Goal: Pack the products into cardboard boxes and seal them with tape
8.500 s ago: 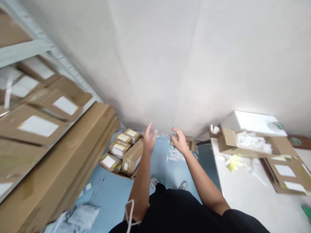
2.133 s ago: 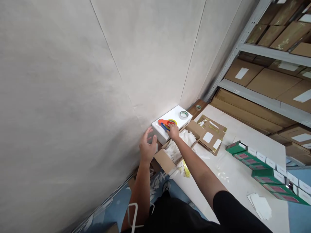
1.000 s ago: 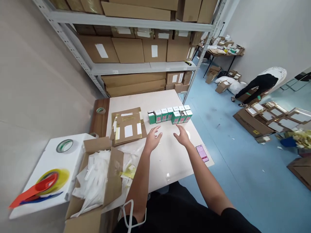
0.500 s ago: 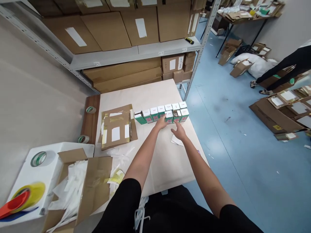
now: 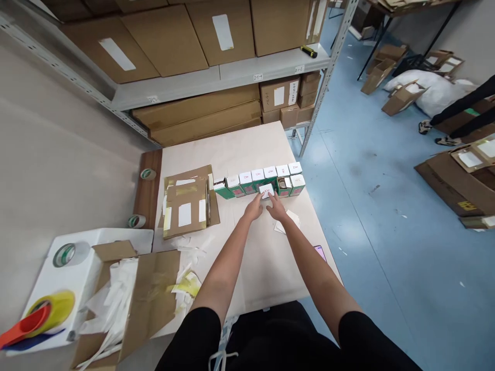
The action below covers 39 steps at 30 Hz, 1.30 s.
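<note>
A small white-topped box (image 5: pixel 266 190) sits between my two hands, just in front of a row of similar cartons. My left hand (image 5: pixel 254 207) grips its left side, and my right hand (image 5: pixel 277 207) has its fingers on the right side. Behind it stands the row of green-and-white cartons (image 5: pixel 245 181). The leftmost carton (image 5: pixel 225 189) has its top open, and so does another opened carton (image 5: pixel 284 186) near the right end. White paper slips (image 5: pixel 292 218) lie beside my right wrist. The lower part of the held box is hidden by my fingers.
Flattened cardboard (image 5: pixel 185 203) lies on the left of the table (image 5: pixel 266 257). A phone (image 5: pixel 320 252) rests at the right edge. An open carton of white strips (image 5: pixel 124 299) stands at lower left. Shelving (image 5: pixel 201 82) backs the table; another person's legs (image 5: pixel 460 116) show at right.
The small box has come forward out of the row, toward me. My right hand has moved left to meet it, and the view has shifted slightly, uncovering the phone.
</note>
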Tool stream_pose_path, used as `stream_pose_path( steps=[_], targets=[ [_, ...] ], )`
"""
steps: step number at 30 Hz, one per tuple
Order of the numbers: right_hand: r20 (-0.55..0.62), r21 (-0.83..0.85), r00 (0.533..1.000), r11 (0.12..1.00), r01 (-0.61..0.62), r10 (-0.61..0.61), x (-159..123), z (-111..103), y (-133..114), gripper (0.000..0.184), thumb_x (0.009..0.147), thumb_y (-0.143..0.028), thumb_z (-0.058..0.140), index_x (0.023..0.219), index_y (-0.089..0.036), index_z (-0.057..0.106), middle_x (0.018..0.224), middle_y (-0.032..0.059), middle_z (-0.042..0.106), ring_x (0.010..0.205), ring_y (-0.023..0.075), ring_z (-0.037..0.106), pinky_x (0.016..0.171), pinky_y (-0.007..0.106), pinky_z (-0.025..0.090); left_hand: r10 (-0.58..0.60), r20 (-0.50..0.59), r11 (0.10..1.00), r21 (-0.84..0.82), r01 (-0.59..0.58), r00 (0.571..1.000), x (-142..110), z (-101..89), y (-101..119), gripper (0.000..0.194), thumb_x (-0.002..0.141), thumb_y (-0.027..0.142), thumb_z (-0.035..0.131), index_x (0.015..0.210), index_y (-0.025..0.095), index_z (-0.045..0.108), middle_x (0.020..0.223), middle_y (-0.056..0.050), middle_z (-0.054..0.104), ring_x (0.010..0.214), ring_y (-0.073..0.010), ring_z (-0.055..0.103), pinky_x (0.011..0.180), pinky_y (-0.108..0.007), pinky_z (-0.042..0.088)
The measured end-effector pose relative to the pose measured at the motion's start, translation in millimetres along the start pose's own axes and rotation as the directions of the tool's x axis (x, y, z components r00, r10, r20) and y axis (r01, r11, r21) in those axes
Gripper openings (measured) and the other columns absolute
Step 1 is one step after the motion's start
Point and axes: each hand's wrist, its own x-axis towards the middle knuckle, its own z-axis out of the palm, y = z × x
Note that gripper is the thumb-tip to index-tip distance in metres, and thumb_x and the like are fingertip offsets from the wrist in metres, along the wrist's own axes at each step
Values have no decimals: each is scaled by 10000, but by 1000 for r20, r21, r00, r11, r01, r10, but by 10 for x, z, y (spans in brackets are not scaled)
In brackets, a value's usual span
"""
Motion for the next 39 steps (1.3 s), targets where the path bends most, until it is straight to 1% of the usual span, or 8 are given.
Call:
stream_pose_path(
  steps=[4,9,18,24,27,33,36,39],
  targets=[
    [-40,8,999,1000,3,-3,21,133,20,734,831,-140,550,1558,-221,486,1676,104,353,1549,310,347,1235,484,375,-54,-80,972,-232,35,995,-111,110,-30,726,913,115,536,1608,256,380,1616,-75,486,1427,-280,533,1182,-429,422],
    [-75,56,997,998,32,-28,-289,337,29,685,822,-148,541,1503,-221,555,1568,121,489,1452,316,474,1196,493,429,-116,-221,948,-317,41,968,-532,208,-63,648,912,124,536,1543,268,500,1617,-34,488,1399,-262,563,1148,-373,461],
    [-47,129,998,990,51,-45,-1394,1386,-193,698,800,-111,469,1474,-247,587,1506,109,534,1372,266,537,1069,428,529,-318,-341,916,-351,194,885,-1952,95,-529,542,934,134,551,1453,270,622,1549,-29,568,1261,-248,663,1105,-367,495],
    [-20,48,995,994,102,-101,-1881,1928,-496,668,788,-107,452,1419,-227,638,1459,114,581,1339,270,566,1081,445,522,-325,-336,903,-388,184,884,-2808,-205,-995,555,888,99,596,1409,275,668,1297,-27,750,1155,-249,720,1047,-374,542],
    [-21,19,989,989,149,-149,-2120,2102,-551,658,797,-106,439,1406,-246,646,1428,92,614,1314,253,587,1090,436,518,-304,-341,890,-434,138,889,-3108,-217,-1206,533,869,110,642,1376,266,690,1247,-37,771,1147,-254,727,1030,-373,558],
    [-35,-116,987,981,155,-160,-2632,2388,-386,731,785,-98,440,1493,-234,564,1422,103,612,1306,257,595,1100,451,521,-254,-291,890,-444,105,922,-3497,-30,-1534,724,813,85,710,1491,282,549,1341,-53,716,1160,-240,712,1040,-388,554],
    [-14,-143,986,977,160,-164,-2739,2434,-304,800,750,-79,433,1526,-251,527,1424,93,602,1285,244,611,1084,450,538,-220,-232,942,-304,145,947,-3553,-39,-1591,862,781,102,760,1566,270,446,1427,-105,633,1158,-258,703,1020,-376,555],
    [8,-145,986,975,168,-168,-2713,2393,-306,784,738,-71,440,1492,-246,563,1398,93,628,1264,248,623,1100,480,530,-156,-231,984,-123,130,961,-3496,-125,-1574,868,780,123,785,1568,257,446,1567,-135,492,1322,-304,605,1068,-384,520]
  ],
)
